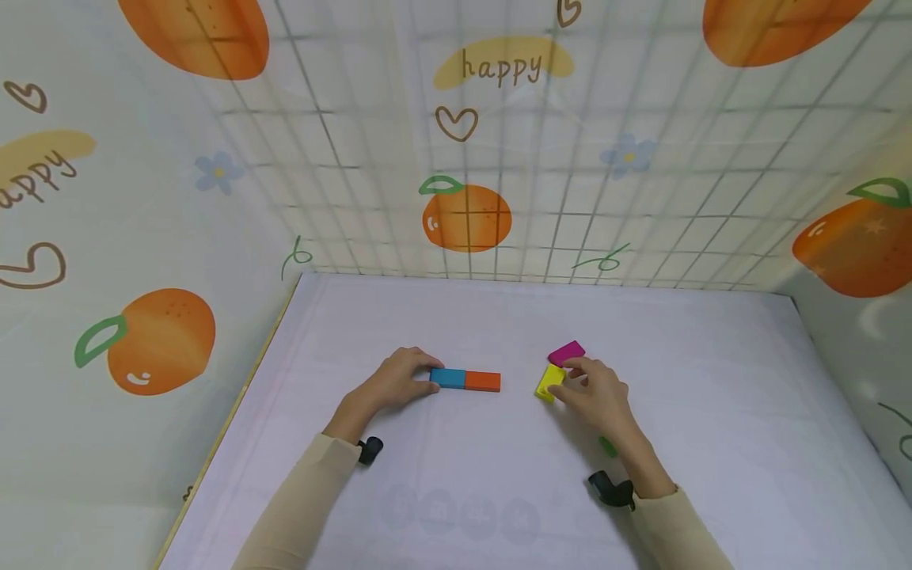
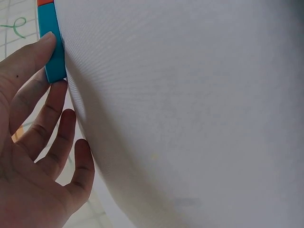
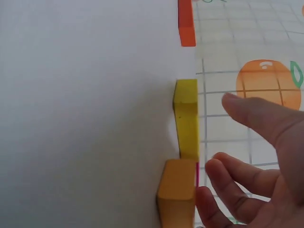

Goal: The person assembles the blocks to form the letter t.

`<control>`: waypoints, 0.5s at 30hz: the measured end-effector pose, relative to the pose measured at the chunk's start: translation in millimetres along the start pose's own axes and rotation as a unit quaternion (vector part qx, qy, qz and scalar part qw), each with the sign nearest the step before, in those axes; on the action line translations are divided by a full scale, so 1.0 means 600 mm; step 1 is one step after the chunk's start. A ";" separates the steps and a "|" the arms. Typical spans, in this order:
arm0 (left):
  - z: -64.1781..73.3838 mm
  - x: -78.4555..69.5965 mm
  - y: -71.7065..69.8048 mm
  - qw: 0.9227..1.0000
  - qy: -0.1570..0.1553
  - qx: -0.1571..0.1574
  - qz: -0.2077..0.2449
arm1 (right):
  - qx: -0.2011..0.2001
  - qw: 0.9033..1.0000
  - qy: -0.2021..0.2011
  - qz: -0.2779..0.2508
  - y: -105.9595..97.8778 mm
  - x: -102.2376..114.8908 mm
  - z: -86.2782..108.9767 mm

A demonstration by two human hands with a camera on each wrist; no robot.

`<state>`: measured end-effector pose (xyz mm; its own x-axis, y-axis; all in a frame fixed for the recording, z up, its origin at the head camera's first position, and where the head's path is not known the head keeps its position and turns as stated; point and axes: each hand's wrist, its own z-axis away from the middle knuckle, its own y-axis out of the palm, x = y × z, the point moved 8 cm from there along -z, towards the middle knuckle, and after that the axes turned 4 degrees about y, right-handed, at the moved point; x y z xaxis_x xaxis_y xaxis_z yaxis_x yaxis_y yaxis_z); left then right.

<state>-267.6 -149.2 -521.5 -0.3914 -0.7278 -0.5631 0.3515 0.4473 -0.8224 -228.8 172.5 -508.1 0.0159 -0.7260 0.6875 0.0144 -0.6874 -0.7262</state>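
Observation:
My left hand (image 1: pixel 399 384) pinches the left end of a blue block (image 1: pixel 448 378) between thumb and forefinger. The other fingers hang below the block in the left wrist view. End to end with the blue block lies an orange-red block (image 1: pixel 484 381). Over a yellow block (image 1: pixel 547 383) hovers my right hand (image 1: pixel 594 392), its thumb and fingers spread apart. In the right wrist view a gap shows between the fingers and the yellow block. A magenta block (image 1: pixel 566 352) lies just behind the yellow one.
Under the right wrist a green block (image 1: pixel 607 446) is partly covered. A tan-orange block (image 3: pixel 176 190) stands close to the yellow one in the right wrist view; the right hand hides it from the head view. A printed cloth wall (image 1: pixel 370 198) borders the white table (image 1: pixel 427 317).

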 end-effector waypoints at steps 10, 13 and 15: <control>0.000 0.002 0.001 1.000 0.002 0.001 -0.002 | 0.038 0.998 0.021 0.054 0.017 -0.015 -0.004; 0.001 0.003 0.001 1.000 0.001 0.003 0.000 | 0.044 0.996 0.020 0.072 0.020 -0.015 -0.004; 0.001 0.003 0.001 1.000 0.000 0.003 0.000 | 0.047 0.995 0.019 0.081 0.022 -0.015 -0.004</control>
<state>-267.7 -150.5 -523.2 -0.3912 -0.7275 -0.5637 0.3576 0.4442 -0.8214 -231.0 170.1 -523.9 -0.0124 -0.8290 0.5591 0.1085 -0.5570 -0.8234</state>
